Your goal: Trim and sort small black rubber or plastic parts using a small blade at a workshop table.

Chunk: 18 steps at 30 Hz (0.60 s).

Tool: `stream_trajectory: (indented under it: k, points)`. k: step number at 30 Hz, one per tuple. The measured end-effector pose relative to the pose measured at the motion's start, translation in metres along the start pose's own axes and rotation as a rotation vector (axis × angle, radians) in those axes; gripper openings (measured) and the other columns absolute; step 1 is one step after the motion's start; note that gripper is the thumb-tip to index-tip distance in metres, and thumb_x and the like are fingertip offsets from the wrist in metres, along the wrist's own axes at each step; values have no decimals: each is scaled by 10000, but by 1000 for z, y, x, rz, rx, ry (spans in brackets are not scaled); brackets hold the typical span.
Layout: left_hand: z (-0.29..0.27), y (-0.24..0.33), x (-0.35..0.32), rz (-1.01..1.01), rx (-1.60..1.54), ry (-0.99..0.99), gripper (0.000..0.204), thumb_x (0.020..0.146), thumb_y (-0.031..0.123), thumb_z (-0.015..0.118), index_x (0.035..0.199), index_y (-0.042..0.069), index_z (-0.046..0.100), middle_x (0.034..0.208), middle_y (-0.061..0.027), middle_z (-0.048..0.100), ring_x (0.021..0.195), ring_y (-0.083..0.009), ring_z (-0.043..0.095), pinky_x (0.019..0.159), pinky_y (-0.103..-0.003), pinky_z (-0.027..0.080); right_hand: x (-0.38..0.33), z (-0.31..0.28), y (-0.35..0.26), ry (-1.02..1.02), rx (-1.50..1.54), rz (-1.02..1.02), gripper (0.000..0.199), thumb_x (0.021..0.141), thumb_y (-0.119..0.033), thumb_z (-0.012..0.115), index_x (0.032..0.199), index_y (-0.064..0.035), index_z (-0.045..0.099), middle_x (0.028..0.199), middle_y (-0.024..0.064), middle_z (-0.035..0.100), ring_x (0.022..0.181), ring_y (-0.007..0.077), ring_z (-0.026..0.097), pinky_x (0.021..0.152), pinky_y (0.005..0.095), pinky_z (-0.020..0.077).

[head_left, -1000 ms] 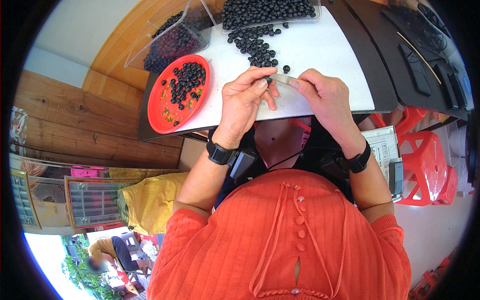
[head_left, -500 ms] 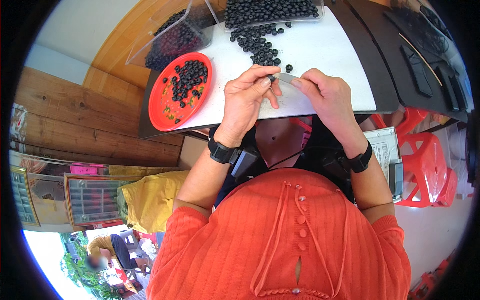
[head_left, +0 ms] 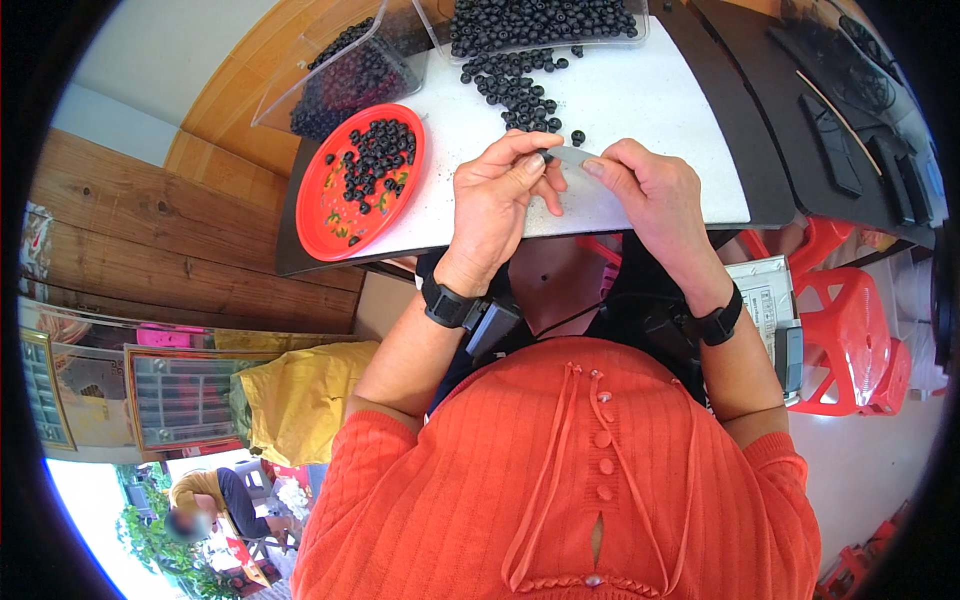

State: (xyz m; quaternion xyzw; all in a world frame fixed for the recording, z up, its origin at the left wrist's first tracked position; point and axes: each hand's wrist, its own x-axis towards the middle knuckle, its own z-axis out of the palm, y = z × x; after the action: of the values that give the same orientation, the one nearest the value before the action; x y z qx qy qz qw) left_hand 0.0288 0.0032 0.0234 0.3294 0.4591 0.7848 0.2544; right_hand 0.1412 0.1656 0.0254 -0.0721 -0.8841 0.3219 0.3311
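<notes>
My left hand [head_left: 497,195] is closed, pinching a small round black bead-like piece [head_left: 547,156] between thumb and forefinger. Facing it, my right hand [head_left: 652,197] grips a thin grey blade-like strip [head_left: 571,155], whose end meets the black piece. Both hands are over the near part of a white board [head_left: 655,95] on a dark table. Loose black bead-like pieces [head_left: 515,85] with holes trail across the board just beyond my hands. To the left, a red plate [head_left: 312,205] with a printed pattern holds more of them.
A clear plastic box [head_left: 640,30] full of black pieces stands at the far edge, another clear box [head_left: 395,75] beside it on the left. Dark flat devices [head_left: 830,145] lie at the right. Red stools [head_left: 845,330] stand at lower right; a seated person [head_left: 225,500] is far off at lower left.
The grey strip has turned so that more of its flat face shows against the black piece. My left hand has shifted very slightly right; otherwise the scene is the same.
</notes>
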Motion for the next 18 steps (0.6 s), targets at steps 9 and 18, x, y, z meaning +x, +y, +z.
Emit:
stream_trajectory:
  k: [9, 18]
  points:
    - [5, -2, -1, 1, 9, 50, 267, 960, -7, 538, 1197, -96, 624, 968, -189, 640, 796, -247, 646, 610, -313, 555, 1, -1, -1, -12, 4, 17, 246, 932, -316, 646, 826, -95, 667, 584, 93, 618, 528, 265, 625, 506, 377, 451]
    - [5, -3, 0, -7, 18, 79, 249, 959, -8, 534, 1172, -92, 631, 900, -182, 648, 772, -240, 645, 608, -312, 551, 0, 0, -3, -33, -42, 14, 260, 929, -332, 651, 816, -98, 662, 576, 89, 608, 527, 262, 618, 505, 369, 445]
